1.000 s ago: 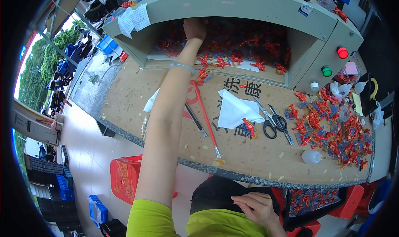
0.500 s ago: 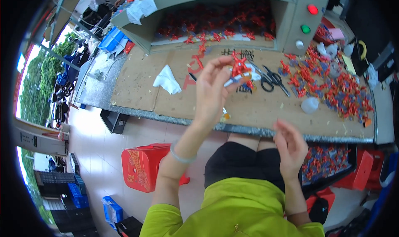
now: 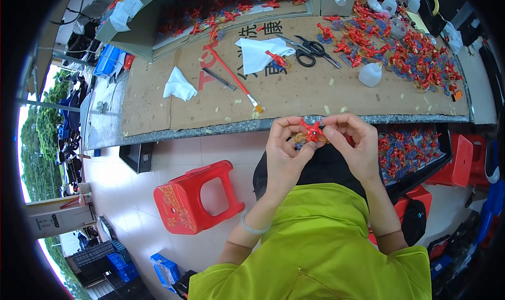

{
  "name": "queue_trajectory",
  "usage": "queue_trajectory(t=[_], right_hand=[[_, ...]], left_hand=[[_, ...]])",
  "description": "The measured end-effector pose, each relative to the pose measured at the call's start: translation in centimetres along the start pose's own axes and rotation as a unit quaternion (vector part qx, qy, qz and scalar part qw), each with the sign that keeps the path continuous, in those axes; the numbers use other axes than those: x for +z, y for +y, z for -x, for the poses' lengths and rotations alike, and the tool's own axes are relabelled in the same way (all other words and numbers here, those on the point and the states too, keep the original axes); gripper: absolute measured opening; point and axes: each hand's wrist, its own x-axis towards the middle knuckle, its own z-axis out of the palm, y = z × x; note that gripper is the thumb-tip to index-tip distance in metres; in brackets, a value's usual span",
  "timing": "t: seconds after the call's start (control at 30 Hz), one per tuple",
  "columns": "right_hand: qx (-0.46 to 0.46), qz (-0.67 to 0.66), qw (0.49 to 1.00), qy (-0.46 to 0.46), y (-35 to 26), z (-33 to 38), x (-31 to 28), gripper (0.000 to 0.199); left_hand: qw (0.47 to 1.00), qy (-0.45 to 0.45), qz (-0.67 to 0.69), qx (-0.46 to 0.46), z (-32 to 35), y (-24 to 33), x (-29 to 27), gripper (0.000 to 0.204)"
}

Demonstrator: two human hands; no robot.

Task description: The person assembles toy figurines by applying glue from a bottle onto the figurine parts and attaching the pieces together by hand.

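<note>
Just in front of the bench edge [image 3: 294,122], above the lap, the left hand [image 3: 284,151] and right hand [image 3: 356,148] pinch one small red figure [image 3: 312,131] between fingertips, over a yellowish ring part. One piece is thus in work; a large heap of red figures [image 3: 410,55] (apparently handled already or awaiting handling, which cannot be told) lies on the cardboard, near scissors [image 3: 310,48] and brush [image 3: 231,77].

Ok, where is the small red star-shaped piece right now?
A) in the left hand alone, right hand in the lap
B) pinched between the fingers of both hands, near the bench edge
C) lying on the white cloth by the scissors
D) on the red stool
B: the small red star-shaped piece sits between the fingers of the left hand and right hand, just below the bench edge.
</note>
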Motion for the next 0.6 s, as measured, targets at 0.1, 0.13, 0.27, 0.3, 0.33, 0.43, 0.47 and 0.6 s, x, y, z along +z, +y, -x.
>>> queue_trajectory(t=[0.1,0.13,0.27,0.3,0.33,0.43,0.47,0.6], right_hand=[[0.134,-0.103,0.982,-0.083,0.3,-1.9,-1.1,0.018],[0.141,-0.102,0.982,-0.078,0.4,-2.4,-1.4,0.018],[0.187,-0.097,0.97,-0.123,1.5,-4.3,-2.6,0.017],[0.175,-0.072,0.975,-0.117,1.9,-4.5,-2.8,0.018],[0.179,-0.072,0.974,-0.115,2.1,-4.7,-3.0,0.018],[0.246,-0.109,0.954,-0.134,2.8,-5.3,-3.2,0.023],[0.265,-0.132,0.945,-0.141,3.3,-5.3,-3.2,0.025],[0.312,-0.205,0.912,-0.169,3.4,-5.2,-3.4,0.028]], left_hand=[[0.999,-0.018,-0.041,-0.009,-0.7,-0.3,0.5,0.043],[0.998,-0.027,-0.049,-0.019,-0.9,-0.4,0.6,0.044],[0.995,-0.052,-0.033,-0.076,-2.0,-1.5,0.5,0.047],[0.995,-0.052,-0.03,-0.083,-2.1,-1.5,0.5,0.047],[0.995,-0.057,-0.049,-0.072,-2.3,-1.2,0.6,0.047],[0.995,-0.062,-0.058,-0.056,-2.5,-1.3,0.8,0.049],[0.996,-0.062,-0.047,-0.049,-2.4,-1.4,0.8,0.05],[0.998,-0.057,-0.027,-0.009,-1.9,-1.7,1.0,0.042]])
